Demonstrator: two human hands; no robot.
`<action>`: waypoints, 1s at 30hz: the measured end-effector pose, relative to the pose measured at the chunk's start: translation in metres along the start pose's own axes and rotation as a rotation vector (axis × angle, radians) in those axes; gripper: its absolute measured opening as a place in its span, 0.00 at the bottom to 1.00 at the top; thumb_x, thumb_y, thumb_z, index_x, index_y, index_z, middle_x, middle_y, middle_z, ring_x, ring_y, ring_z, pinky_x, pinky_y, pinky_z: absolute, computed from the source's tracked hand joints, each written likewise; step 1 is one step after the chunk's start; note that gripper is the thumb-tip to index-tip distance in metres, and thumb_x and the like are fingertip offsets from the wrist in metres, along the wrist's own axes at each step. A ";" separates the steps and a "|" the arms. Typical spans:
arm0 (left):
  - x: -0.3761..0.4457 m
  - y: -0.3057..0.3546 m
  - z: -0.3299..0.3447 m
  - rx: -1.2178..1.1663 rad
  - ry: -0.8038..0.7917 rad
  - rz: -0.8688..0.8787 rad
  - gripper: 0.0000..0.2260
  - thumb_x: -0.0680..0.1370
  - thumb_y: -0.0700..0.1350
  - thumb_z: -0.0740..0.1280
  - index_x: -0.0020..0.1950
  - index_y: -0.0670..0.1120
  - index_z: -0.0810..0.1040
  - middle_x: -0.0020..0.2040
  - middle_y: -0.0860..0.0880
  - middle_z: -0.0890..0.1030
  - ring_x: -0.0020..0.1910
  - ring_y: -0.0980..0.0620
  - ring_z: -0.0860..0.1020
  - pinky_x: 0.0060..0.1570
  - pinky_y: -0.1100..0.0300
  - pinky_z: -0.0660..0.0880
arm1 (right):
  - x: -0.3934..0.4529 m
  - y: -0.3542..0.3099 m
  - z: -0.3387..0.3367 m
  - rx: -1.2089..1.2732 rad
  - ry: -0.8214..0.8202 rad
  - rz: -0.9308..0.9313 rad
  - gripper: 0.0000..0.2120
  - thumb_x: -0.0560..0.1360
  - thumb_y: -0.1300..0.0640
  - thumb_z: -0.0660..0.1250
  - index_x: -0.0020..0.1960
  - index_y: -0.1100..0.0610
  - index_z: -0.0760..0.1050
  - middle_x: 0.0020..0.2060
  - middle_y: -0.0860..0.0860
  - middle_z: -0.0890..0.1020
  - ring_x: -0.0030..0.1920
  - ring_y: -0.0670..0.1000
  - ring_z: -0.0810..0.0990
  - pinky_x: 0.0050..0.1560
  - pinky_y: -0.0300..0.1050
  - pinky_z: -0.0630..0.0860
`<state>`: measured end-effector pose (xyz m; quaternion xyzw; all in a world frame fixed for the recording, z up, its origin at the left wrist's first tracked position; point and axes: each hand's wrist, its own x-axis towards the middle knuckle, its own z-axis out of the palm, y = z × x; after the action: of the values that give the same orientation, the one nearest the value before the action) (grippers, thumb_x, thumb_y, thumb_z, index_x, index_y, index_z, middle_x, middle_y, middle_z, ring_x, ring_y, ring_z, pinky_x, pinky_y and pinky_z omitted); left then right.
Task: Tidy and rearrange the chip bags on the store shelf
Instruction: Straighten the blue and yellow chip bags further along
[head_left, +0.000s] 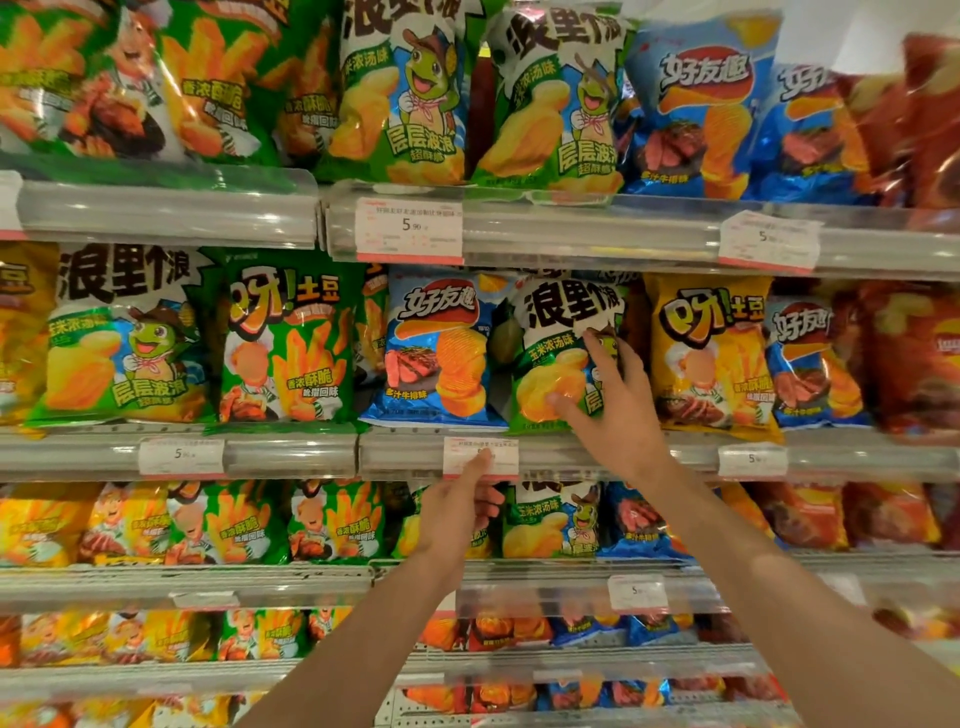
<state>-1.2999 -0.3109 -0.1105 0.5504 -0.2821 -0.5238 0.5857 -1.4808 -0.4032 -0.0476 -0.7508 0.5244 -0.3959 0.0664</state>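
Right hand (610, 400) is spread flat on the green-and-white chip bag (563, 358) (middle shelf (291, 452), between blue and yellow bags). Left hand (462, 499) hangs lower, one finger out at the price tag (480, 457).

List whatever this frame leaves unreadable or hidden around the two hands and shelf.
- Head view: right hand covers the green frog bag's lower right print.
- Left hand hides part of the middle price tag.
- Red bags at right edge: blurred, cut off.
- Price tag small print: too small.
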 end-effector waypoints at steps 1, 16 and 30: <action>-0.001 0.000 0.000 -0.002 -0.003 0.001 0.17 0.79 0.54 0.70 0.41 0.41 0.85 0.31 0.46 0.82 0.32 0.51 0.77 0.44 0.53 0.74 | -0.002 -0.001 0.004 -0.006 0.025 -0.010 0.40 0.74 0.35 0.66 0.81 0.42 0.52 0.79 0.59 0.54 0.78 0.62 0.55 0.76 0.62 0.60; -0.002 0.002 -0.003 0.010 -0.018 0.011 0.17 0.79 0.55 0.70 0.40 0.43 0.85 0.32 0.46 0.83 0.32 0.51 0.77 0.45 0.52 0.74 | -0.005 -0.001 0.018 -0.210 0.072 -0.027 0.39 0.79 0.33 0.57 0.82 0.47 0.45 0.80 0.61 0.51 0.78 0.63 0.56 0.73 0.64 0.62; 0.000 -0.031 -0.051 0.600 -0.225 0.350 0.12 0.82 0.51 0.66 0.62 0.48 0.80 0.54 0.52 0.82 0.54 0.58 0.80 0.48 0.72 0.72 | -0.134 0.015 0.029 -0.224 0.050 0.063 0.38 0.80 0.34 0.55 0.82 0.54 0.51 0.82 0.55 0.50 0.82 0.56 0.47 0.79 0.58 0.50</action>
<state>-1.2634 -0.2885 -0.1518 0.5800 -0.5760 -0.3669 0.4441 -1.4914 -0.3064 -0.1455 -0.7267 0.5902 -0.3511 -0.0183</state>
